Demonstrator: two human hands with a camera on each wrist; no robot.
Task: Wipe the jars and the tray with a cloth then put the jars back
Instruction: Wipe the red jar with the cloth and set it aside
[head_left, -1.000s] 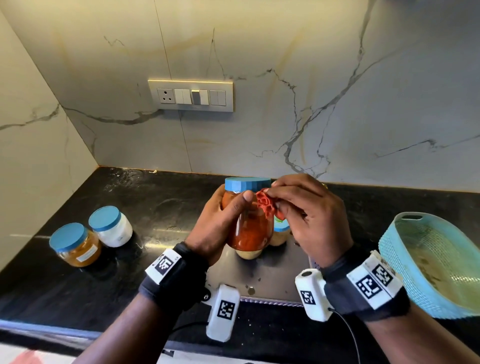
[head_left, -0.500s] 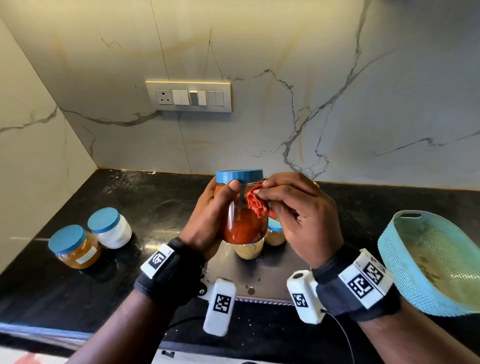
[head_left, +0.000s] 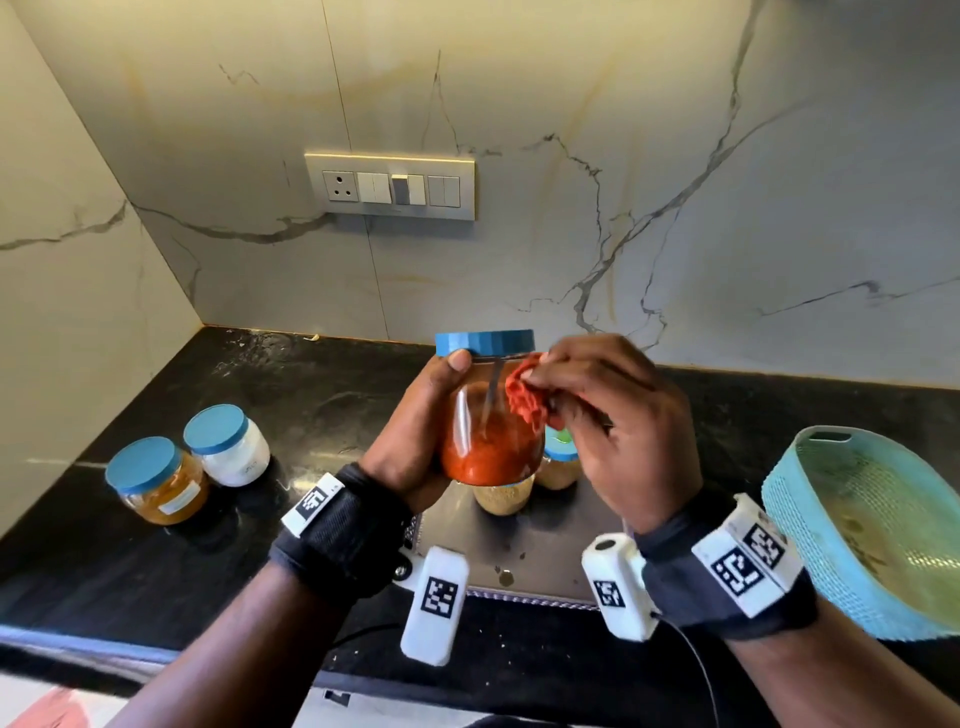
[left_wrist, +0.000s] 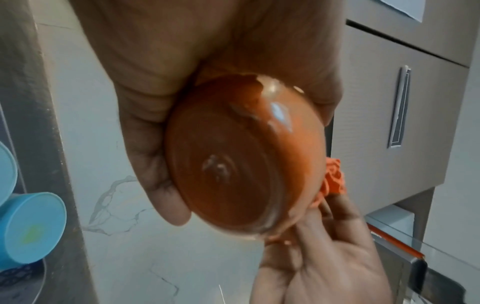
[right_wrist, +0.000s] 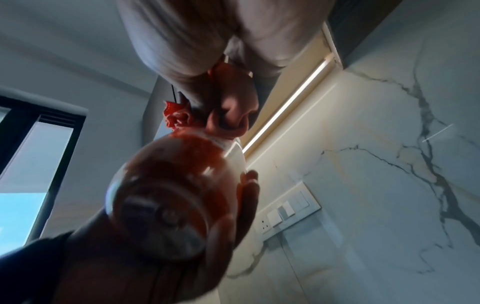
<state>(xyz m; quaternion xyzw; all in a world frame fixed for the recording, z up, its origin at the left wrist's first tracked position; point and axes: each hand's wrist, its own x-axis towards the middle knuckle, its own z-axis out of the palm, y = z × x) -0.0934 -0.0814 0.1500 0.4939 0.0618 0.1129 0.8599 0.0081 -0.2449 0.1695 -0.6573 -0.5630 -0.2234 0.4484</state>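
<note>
My left hand (head_left: 415, 431) grips a blue-lidded jar of red paste (head_left: 485, 441) and holds it up over the steel tray (head_left: 540, 551). My right hand (head_left: 602, 410) pinches a bunched red cloth (head_left: 524, 400) against the jar's upper right side. From below, the jar's base (left_wrist: 228, 174) sits in my left palm, with the cloth (left_wrist: 332, 176) beside it. The right wrist view also shows the jar (right_wrist: 176, 195) and the cloth (right_wrist: 179, 117). Two jars of beige powder (head_left: 504, 496) (head_left: 558, 462) stand on the tray, partly hidden behind the raised jar.
A jar of orange powder (head_left: 158, 480) and a white-filled jar (head_left: 228, 441), both blue-lidded, stand on the black counter (head_left: 311, 405) at the left. A turquoise basket (head_left: 872, 530) sits at the right edge. A switch plate (head_left: 389, 187) is on the marble wall.
The jar has been turned slightly in my left hand, and the cloth has rubbed across its upper side near the lid. Both hands stayed over the tray.
</note>
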